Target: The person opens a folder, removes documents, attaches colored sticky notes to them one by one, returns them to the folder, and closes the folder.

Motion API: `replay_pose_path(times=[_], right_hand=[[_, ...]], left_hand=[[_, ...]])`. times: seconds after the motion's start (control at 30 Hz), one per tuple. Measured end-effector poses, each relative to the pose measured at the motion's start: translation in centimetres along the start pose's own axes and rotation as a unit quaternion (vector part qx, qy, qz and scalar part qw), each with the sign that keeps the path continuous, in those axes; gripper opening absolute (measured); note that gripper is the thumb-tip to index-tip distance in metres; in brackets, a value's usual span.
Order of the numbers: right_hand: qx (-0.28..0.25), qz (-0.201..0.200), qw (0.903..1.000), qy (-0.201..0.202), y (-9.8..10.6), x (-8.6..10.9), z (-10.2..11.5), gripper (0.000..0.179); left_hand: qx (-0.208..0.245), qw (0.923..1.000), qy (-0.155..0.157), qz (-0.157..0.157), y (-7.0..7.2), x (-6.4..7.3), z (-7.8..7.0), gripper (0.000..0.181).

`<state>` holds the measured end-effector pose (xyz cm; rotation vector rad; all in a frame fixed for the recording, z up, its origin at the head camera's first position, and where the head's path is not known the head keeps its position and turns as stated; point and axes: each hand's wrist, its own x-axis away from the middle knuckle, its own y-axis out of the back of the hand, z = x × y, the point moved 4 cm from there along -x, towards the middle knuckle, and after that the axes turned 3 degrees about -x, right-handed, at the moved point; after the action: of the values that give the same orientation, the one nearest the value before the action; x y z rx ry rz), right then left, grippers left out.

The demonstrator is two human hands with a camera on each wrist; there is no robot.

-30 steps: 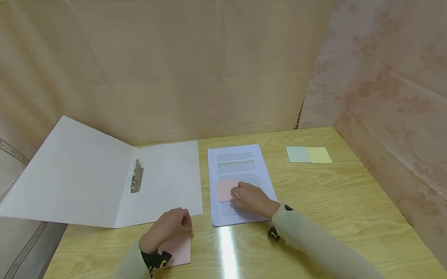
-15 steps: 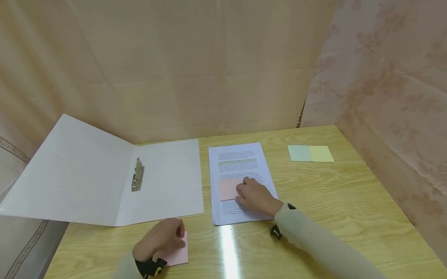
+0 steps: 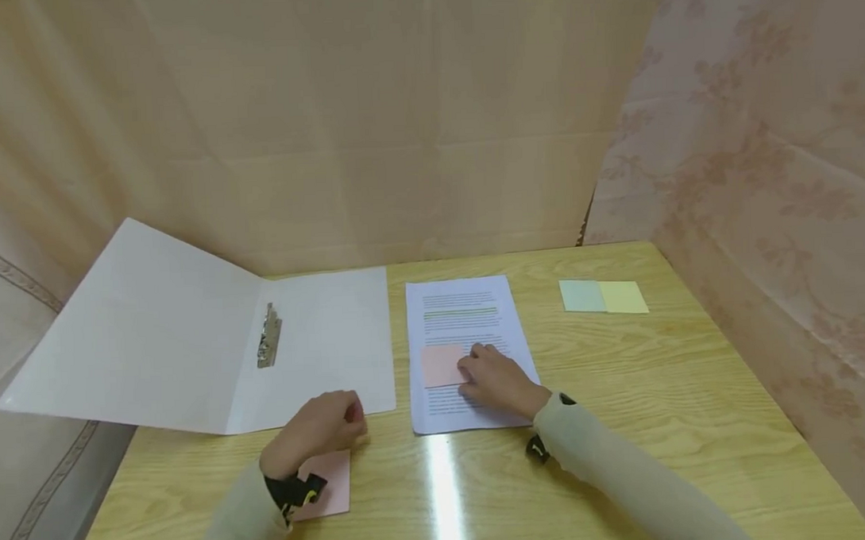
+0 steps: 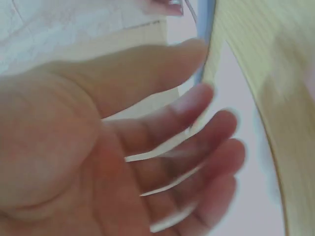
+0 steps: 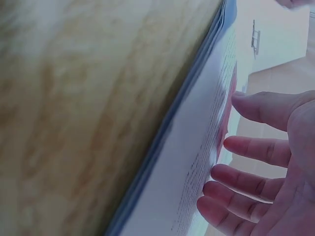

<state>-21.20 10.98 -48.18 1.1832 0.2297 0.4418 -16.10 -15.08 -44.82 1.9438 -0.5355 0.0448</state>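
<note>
Head view, centre: likely sticking pink note onto printed sheets, using right hand with fingers extended; holding left hand slack, empty, lower left. Probably calls next for pressing flat.

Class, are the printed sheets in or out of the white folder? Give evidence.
Out: the printed sheets lie on the table, beside the open white folder, a gap between them.

The printed page bears lines too small to read.
</note>
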Motion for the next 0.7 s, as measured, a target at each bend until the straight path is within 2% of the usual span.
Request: replay_pose_path(times=[0.07,0.13,0.23,0.3,0.4,0.47,0.57,0.7], right_hand=[[-0.003,0.0,1.0,-0.002,0.1,-0.1,-0.1,0.017],[-0.003,0.004,1.0,-0.004,0.1,-0.1,-0.2,0.017],[-0.01,0.014,0.9998,-0.004,0.0,-0.2,-0.3,0.017],[-0.014,0.022,0.9996,-0.003,-0.1,-0.2,-0.3,0.021],[-0.017,0.027,0.9995,0.003,-0.1,-0.2,-0.2,0.028],[-0.015,0.027,0.9995,0.008,0.0,-0.1,-0.1,0.03],[-0.013,0.028,0.9994,0.016,0.2,0.0,-0.1,0.031],[-0.017,0.032,0.9991,0.023,0.6,0.0,-0.2,0.035]], left_hand=[[0.0,0.9997,-0.016,-0.018,0.0,-1.3,-0.9,0.012],[-0.012,0.9985,-0.044,-0.03,-0.4,-2.6,-1.7,0.021],[-0.041,0.9933,-0.102,-0.037,-1.3,-4.6,-2.8,0.037],[-0.059,0.9898,-0.126,-0.032,-2.0,-5.7,-3.3,0.044],[-0.07,0.9884,-0.134,-0.021,-2.8,-6.9,-3.8,0.053],[-0.067,0.9899,-0.125,-0.008,-3.2,-7.4,-3.9,0.057],[-0.072,0.9908,-0.114,0.012,-3.7,-7.7,-4.0,0.061],[-0.092,0.9886,-0.117,0.02,-4.0,-7.8,-4.1,0.065]])
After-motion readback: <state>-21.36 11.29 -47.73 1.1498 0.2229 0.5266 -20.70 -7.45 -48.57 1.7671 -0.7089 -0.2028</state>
